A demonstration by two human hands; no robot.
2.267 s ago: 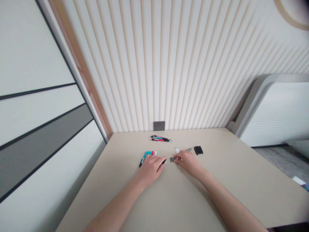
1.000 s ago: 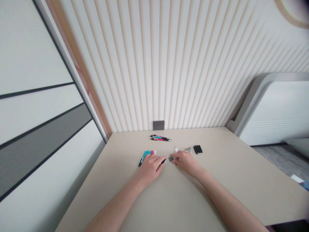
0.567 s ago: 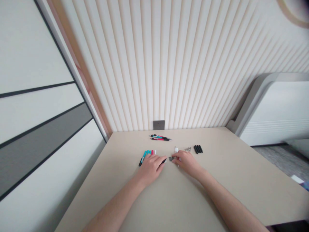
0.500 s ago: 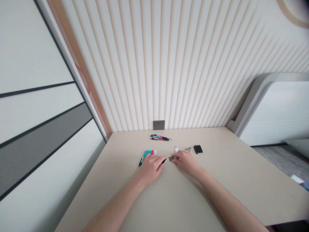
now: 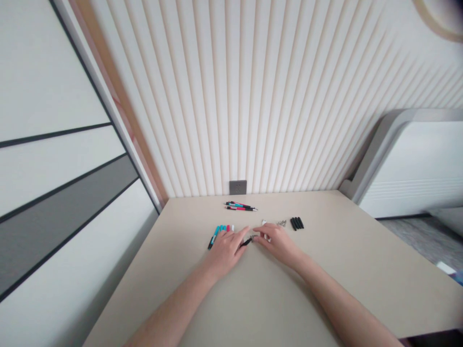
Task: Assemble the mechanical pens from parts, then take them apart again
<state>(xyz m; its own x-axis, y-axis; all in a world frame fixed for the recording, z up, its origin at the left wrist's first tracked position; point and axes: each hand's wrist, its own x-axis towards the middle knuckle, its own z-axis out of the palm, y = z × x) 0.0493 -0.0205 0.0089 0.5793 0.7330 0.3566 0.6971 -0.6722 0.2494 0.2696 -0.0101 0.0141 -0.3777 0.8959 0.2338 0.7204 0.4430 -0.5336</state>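
Note:
My left hand holds a slim black pen part by the thumb, its index finger stretched out above. Close to the tip of that part, my right hand has its thumb and fingertips at a small grey metallic piece, too small to make out fully. Just beyond my left fingers lie coloured pen barrels in teal, red and white, partly covered by the hand. A white piece shows behind my right fingers, mostly hidden.
Several assembled pens lie near the wall, below a dark socket. Small metallic pieces and a row of black grips are right of my right hand, on the beige table.
My right hand has shifted slightly left, bringing its fingertips to the black part's tip. My left index finger has lifted and straightened, and the black part shows more.

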